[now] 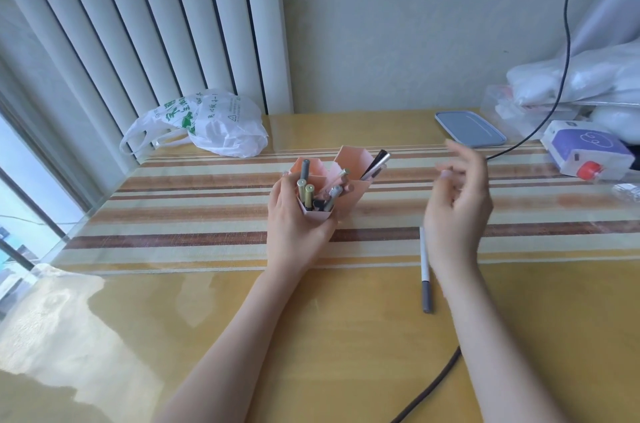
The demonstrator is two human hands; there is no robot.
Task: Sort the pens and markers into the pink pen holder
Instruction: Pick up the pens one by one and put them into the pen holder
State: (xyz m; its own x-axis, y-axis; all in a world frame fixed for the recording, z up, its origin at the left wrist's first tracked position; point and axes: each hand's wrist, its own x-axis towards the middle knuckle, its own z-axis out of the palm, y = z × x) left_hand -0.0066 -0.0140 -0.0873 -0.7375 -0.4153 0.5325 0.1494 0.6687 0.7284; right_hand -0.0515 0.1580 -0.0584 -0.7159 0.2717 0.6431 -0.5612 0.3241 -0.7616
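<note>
The pink pen holder (353, 159) stands at the middle of the table, its compartments holding several pens and markers. Two gold-capped pens (305, 193) and a grey-capped marker (304, 169) stick up from its near-left compartments. My left hand (294, 225) grips the holder's near side from the left. My right hand (460, 201) hovers to the right of the holder, blurred, fingers loosely spread and holding nothing. One white marker with a grey cap (424, 270) lies on the table below my right hand.
A white plastic bag (214, 126) sits at the back left. At the back right are a grey-blue lid (469, 128), a white and purple box (585, 149) and wrapped white bundles. A dark cable (436, 384) crosses the near table; another hangs down at the right.
</note>
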